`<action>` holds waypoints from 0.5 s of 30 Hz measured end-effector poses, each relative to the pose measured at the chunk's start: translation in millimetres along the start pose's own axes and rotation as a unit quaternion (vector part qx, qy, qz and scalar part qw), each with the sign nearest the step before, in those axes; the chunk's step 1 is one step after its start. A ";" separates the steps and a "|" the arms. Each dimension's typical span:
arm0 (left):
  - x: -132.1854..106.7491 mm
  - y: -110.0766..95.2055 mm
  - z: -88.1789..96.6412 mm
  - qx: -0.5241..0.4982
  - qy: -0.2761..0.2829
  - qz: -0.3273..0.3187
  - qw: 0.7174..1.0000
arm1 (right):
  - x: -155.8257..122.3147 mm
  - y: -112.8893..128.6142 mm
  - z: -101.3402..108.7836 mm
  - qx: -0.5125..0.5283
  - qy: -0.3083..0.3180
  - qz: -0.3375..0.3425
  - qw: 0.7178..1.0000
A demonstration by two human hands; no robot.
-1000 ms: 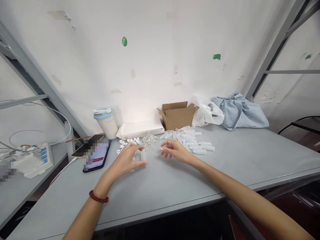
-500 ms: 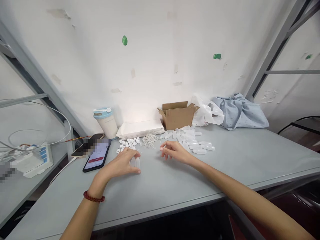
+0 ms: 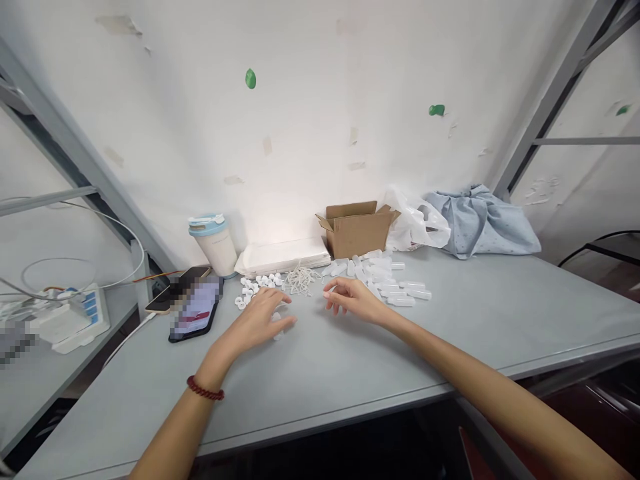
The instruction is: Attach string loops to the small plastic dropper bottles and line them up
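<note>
My left hand (image 3: 260, 321) is over the table with thumb and fingers apart. Small clear plastic bottles (image 3: 278, 329) show by its thumb, partly hidden by the hand. To the right, my right hand (image 3: 356, 300) is curled, with thumb and index fingertip close together; anything between them is too small to make out. Just beyond the left hand lie white caps (image 3: 265, 281) and a heap of thin white stick-like pieces (image 3: 300, 280). A pile of translucent bottles (image 3: 380, 272) spreads behind and right of my right hand.
Two phones lie at the left, the nearer a black-edged phone (image 3: 197, 313). Behind them stands a cup with a blue lid (image 3: 215, 247). Along the wall are a white flat stack (image 3: 285, 255), an open cardboard box (image 3: 359, 233), a plastic bag (image 3: 417, 223) and a blue cloth bundle (image 3: 483, 227).
My left hand has shifted right and its fingers now reach past the small bottles, covering more of them. My right hand has hardly moved. The view has shifted slightly.
</note>
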State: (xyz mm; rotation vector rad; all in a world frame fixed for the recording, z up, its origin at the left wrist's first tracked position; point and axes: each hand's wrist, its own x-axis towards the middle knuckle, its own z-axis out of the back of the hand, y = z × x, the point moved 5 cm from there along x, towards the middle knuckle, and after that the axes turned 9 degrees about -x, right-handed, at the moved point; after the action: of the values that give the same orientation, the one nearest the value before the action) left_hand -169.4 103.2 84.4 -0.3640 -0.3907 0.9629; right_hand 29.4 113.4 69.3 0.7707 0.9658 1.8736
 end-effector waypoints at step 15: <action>17.9 -7.1 -26.5 0.155 -0.024 0.065 0.985 | 17.0 -19.5 46.7 -0.482 -0.168 -0.001 0.860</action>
State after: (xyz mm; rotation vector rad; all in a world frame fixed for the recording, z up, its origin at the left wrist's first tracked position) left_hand -142.5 111.3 67.5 -0.0829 -0.2561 1.1429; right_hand 67.5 149.7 78.5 0.4254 -0.2379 1.8203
